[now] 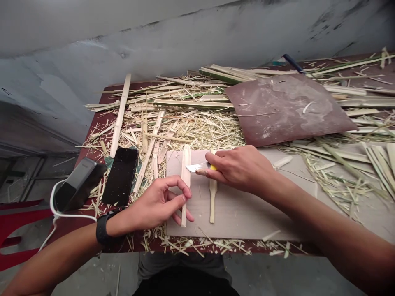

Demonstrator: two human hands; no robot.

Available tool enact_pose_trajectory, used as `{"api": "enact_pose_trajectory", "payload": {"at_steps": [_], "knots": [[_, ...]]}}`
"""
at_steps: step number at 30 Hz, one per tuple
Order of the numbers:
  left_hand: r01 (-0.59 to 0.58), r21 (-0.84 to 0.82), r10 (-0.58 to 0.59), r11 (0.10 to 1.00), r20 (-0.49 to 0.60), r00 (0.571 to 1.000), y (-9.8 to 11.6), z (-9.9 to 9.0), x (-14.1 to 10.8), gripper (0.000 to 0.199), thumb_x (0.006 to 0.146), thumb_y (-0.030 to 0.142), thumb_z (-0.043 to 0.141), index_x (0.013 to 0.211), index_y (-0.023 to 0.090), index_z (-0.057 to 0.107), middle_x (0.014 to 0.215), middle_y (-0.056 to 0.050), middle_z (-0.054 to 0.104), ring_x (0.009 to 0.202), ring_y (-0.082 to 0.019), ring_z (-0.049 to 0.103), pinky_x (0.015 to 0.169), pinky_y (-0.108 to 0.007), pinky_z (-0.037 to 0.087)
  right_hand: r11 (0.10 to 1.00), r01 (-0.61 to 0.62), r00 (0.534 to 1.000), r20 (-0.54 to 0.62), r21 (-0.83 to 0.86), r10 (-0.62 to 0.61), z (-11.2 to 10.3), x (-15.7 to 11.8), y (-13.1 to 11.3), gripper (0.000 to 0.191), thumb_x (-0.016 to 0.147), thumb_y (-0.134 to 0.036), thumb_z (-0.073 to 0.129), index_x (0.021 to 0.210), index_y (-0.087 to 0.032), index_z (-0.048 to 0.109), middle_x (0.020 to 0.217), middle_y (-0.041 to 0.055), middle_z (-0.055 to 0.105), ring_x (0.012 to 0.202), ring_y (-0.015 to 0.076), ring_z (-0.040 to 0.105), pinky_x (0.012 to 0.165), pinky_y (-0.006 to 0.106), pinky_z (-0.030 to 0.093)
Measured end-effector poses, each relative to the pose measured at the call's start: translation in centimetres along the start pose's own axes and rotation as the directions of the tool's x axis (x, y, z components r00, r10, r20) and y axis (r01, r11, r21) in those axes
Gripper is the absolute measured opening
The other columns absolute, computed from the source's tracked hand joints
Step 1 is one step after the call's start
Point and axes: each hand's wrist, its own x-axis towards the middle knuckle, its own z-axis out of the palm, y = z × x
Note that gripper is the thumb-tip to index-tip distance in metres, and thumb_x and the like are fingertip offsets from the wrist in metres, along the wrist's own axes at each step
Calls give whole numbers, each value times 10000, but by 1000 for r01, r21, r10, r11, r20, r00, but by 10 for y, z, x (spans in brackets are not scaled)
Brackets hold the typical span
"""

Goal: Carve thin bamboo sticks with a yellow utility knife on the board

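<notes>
My left hand [168,201] is closed around the lower part of a pale bamboo strip [186,162], which stands nearly upright in the view over a light board [243,218]. My right hand [239,166] grips a yellow-handled knife [197,167]; its blade points left and lies against or very near the strip's right edge. A second bamboo piece [212,201], with a narrow lower end, lies on the board below my right hand, which covers part of it.
A black phone [120,176] and a dark device [78,185] with a white cable lie left. Shavings [210,127] and bamboo strips cover the table's back. A brown sheet [286,107] rests on them at right. A long strip [121,115] points toward the wall.
</notes>
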Motion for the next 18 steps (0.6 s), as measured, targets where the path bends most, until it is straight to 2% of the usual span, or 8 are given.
{"api": "enact_pose_trajectory", "payload": {"at_steps": [5,7,9,11,12,14,16,18], "knots": [[21,-8,-21,1000,-8,1000,1,1,0,114,963,247,610,921,161,546,663,22,609,716,-196,785,535,-169,594,998,-57,998,35,31,56,-6,3,1,599,1030,-658,214,965,-216,613,769,61,692,551,150,491,547,303,127],[75,-12,-74,997,57,996,-3,4,-3,110,962,243,608,924,159,548,637,9,635,694,-198,782,527,-175,595,985,-169,985,23,42,168,-7,3,14,625,1030,-659,186,977,-208,616,769,85,691,540,154,484,550,301,146],[120,-5,-118,993,139,983,-7,8,-5,106,966,241,603,930,152,557,634,-20,666,692,-206,782,516,-174,590,937,-347,938,-9,37,347,-7,2,31,698,1015,-687,130,950,-189,616,724,113,670,502,155,448,554,306,163],[109,7,-109,994,128,986,-9,8,-6,101,971,237,598,941,147,564,663,-32,677,733,-213,789,525,-165,587,902,-430,896,-101,35,432,-6,0,43,738,1005,-694,87,930,-191,622,709,131,658,538,182,473,566,319,173],[96,9,-97,995,96,991,-9,7,-5,98,973,235,598,948,147,564,677,-25,669,757,-215,791,540,-168,595,902,-428,894,-117,59,432,-5,0,45,746,1007,-686,65,931,-193,621,723,134,664,555,190,490,565,319,174],[55,-2,-55,998,28,998,-8,4,-3,101,969,235,604,948,148,556,719,-4,641,763,-208,790,560,-183,612,931,-351,927,-105,96,361,-3,-1,39,741,1008,-685,59,927,-198,613,733,118,672,579,196,518,557,312,169],[27,-18,-27,999,-2,1000,-6,1,1,110,965,240,612,953,148,552,773,1,620,772,-205,789,566,-193,622,967,-228,969,-66,112,236,-1,0,26,718,1010,-692,85,918,-203,602,736,93,680,589,193,533,543,303,158],[23,-24,-23,999,-4,1000,-6,0,3,114,960,241,618,956,146,555,833,-7,609,800,-207,788,563,-191,622,987,-114,992,-32,117,118,1,2,13,693,1015,-690,108,902,-206,591,733,74,684,589,188,539,533,303,147]]}}
